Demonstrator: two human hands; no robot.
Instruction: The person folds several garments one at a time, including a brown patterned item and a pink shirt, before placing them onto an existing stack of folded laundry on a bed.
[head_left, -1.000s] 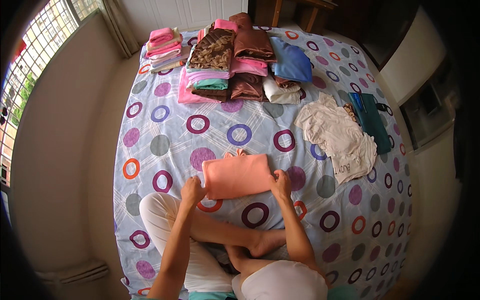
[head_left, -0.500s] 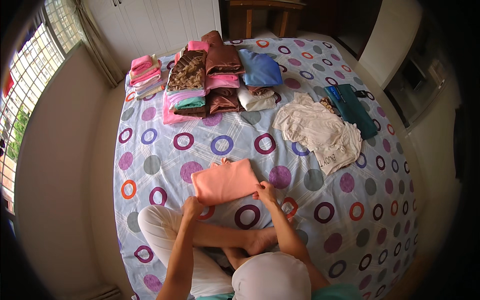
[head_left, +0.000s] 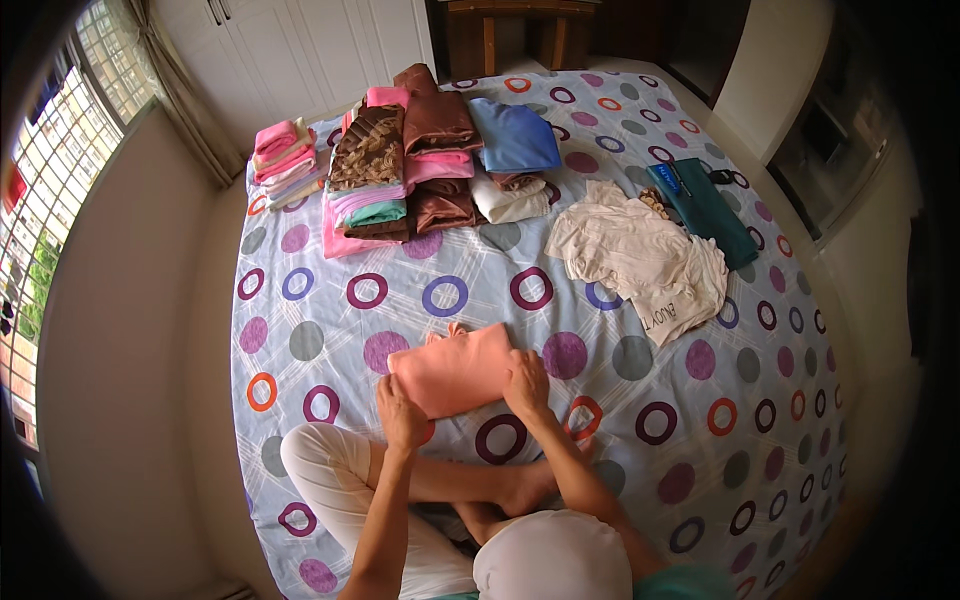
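Observation:
A peach-coloured folded garment [head_left: 455, 370] lies on the bed in front of my crossed legs, with a small bunched bit of the same cloth poking out at its far edge. My left hand [head_left: 402, 412] is closed on its left side near the close corner. On the opposite side, my right hand [head_left: 525, 383] grips the right edge, its fingers curled over the cloth. The parts of the fingers under the fabric are hidden.
Folded clothes in brown, pink and white form a large pile [head_left: 400, 170], beside a blue folded cloth [head_left: 515, 135] and a smaller pink stack [head_left: 283, 160]. A crumpled cream T-shirt [head_left: 640, 250] and a dark green folded item [head_left: 710, 215] lie on the patterned bedsheet [head_left: 640, 470].
Both hands have moved a little farther up the garment's sides, the left one now lying more over its edge. The garment's right side sits slightly differently.

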